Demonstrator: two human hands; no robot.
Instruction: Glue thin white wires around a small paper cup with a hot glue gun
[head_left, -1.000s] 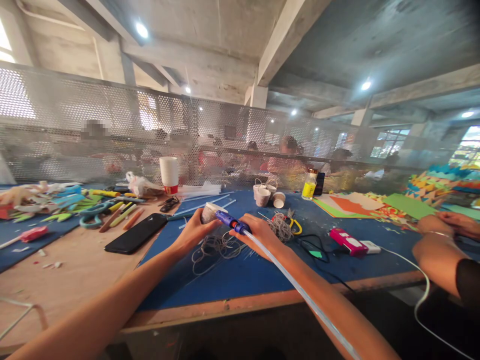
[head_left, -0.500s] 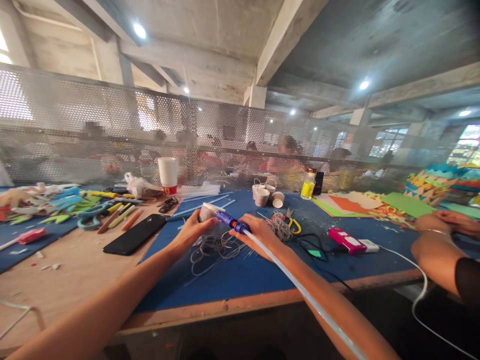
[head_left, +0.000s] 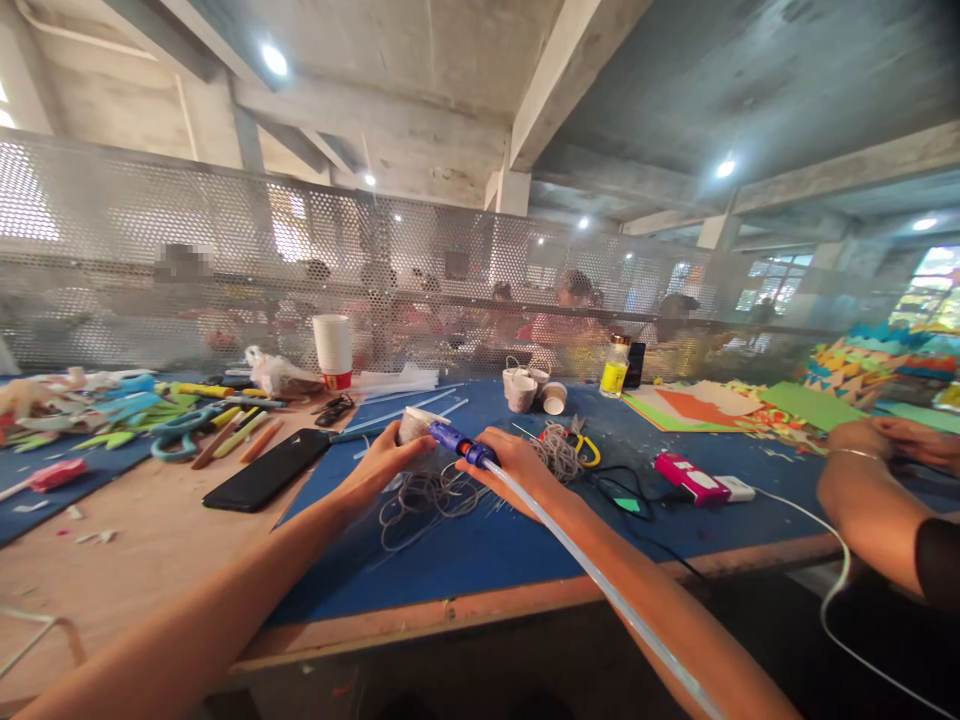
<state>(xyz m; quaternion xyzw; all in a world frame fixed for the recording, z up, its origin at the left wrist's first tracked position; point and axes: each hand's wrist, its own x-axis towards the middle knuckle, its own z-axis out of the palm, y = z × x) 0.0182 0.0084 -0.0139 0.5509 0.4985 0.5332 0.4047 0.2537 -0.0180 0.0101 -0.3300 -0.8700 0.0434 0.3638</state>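
My left hand is closed around a small pale cup, tilted so its rim faces right. In my right hand is a blue glue gun, its front end against or very near the cup's rim; I cannot tell whether they touch. A long clear glue stick runs out of the gun's back and over my right forearm. Loose grey string lies under both hands. Just beyond, several small cord-wrapped cups stand together, one with a handle loop, and one lies on its side.
Yellow-handled scissors lie by a string tangle. A black phone and tools lie left, near a paper cup stack. A pink box with a white cable is at right, near another person's arms. A perforated screen stands behind.
My hands, the cup and the glue gun hold almost the same pose. The view has shifted very slightly. At right, the other person's hands have moved a little.
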